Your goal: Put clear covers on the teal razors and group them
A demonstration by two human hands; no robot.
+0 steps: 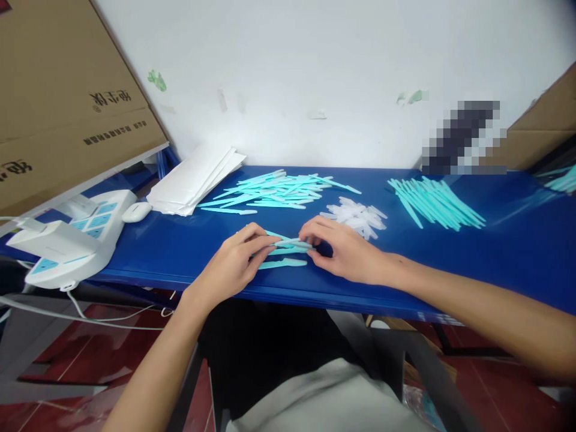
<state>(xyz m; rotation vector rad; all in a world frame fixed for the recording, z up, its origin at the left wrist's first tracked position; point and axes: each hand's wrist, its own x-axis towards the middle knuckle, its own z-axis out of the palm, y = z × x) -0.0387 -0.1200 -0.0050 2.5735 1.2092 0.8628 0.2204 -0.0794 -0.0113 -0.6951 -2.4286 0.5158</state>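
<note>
My left hand (238, 261) and my right hand (344, 249) meet over the front of the blue table (180, 246). Both pinch the same thin turquoise plastic stick with a clear cap (292, 244), the left hand at its left part, the right hand at its capped end. Another turquoise stick (283, 263) lies on the table just below them. A loose heap of turquoise sticks (274, 191) lies behind the hands. A small pile of clear caps (357, 217) lies beside my right hand.
A neater bundle of turquoise sticks (434, 203) lies at the right. White paper sleeves (193, 179) are stacked at the back left. A white machine (67, 243) stands at the left edge, and cardboard boxes (58, 102) lean behind it.
</note>
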